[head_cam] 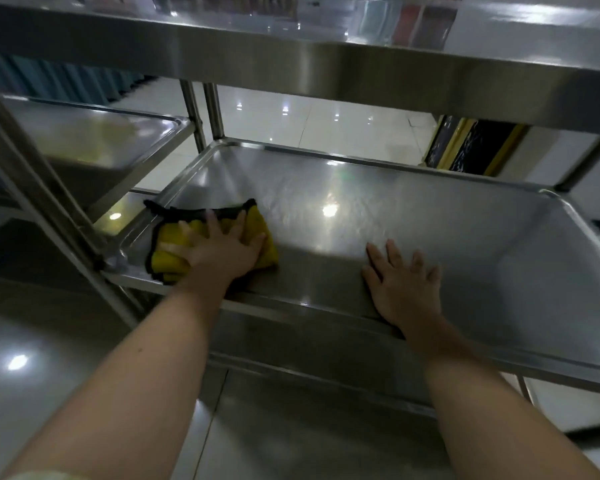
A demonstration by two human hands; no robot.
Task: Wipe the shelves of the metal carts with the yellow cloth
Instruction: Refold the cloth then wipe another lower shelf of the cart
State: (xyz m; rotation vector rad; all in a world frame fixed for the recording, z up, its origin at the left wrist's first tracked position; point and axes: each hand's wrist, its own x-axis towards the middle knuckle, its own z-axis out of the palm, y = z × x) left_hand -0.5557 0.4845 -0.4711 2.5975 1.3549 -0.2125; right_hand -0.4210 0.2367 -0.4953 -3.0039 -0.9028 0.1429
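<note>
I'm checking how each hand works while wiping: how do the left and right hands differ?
The left hand presses on the yellow cloth; the right hand lies on bare metal. The left hand is near the left front corner of the shelf; the right hand is nearer the middle of its front edge. Both are flat, fingers spread, on the same shelf.

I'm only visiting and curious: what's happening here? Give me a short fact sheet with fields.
activity: wiping the middle shelf of a metal cart
left hand: pressed flat on the yellow cloth, fingers spread
cloth spot: the shelf's near left corner
right hand: flat on bare metal by the front edge
nearby: second cart at left, top shelf overhead
</note>
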